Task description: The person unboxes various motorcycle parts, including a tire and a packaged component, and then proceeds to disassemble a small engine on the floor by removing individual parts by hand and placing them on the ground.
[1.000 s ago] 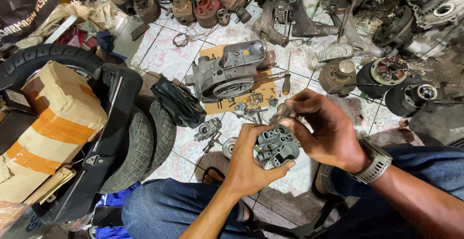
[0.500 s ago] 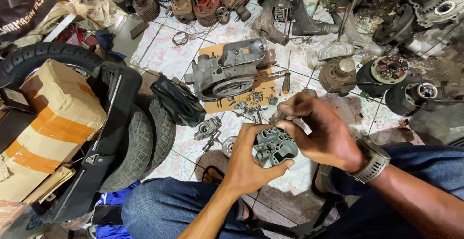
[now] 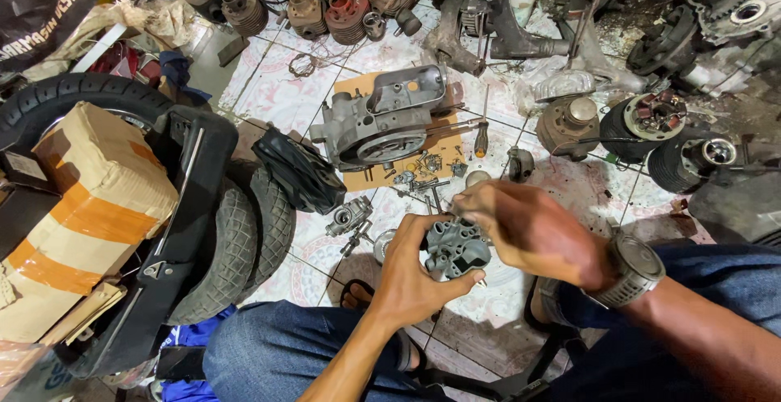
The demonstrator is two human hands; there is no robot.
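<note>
Grey cast metal sits at the middle of the view: a small carburettor body [image 3: 455, 249], gripped from below by the left hand [image 3: 411, 276], whose fingers curl up around its left side while the thumb presses along its lower right edge. The right hand [image 3: 525, 227] comes in from three o'clock, fingers bunched and pinched together at the top of the part, touching it near its eleven o'clock corner; whether they hold a small tool or screw there I cannot tell. A metal wristwatch [image 3: 633, 270] rides on the right wrist.

Both forearms rise from the bottom edge over knees in blue jeans [image 3: 268, 353]. At twelve o'clock from the hands a grey engine crankcase [image 3: 382, 121] lies on a flat piece of cardboard [image 3: 439, 158] on the patterned tile floor [image 3: 277, 93], with a screwdriver [image 3: 482, 135] just beside it at its three o'clock and small loose fittings scattered near its lower edge. A second, smaller carburettor [image 3: 348, 216] rests on the tiles at ten o'clock from the held part.

At nine o'clock two tyres [image 3: 244, 247] lean beside a black scooter panel [image 3: 175, 231] and a taped cardboard box [image 3: 77, 215]. Rusty cylinders [image 3: 325, 11] line the top edge, and round stator and flywheel parts [image 3: 651, 125] stand at two o'clock.
</note>
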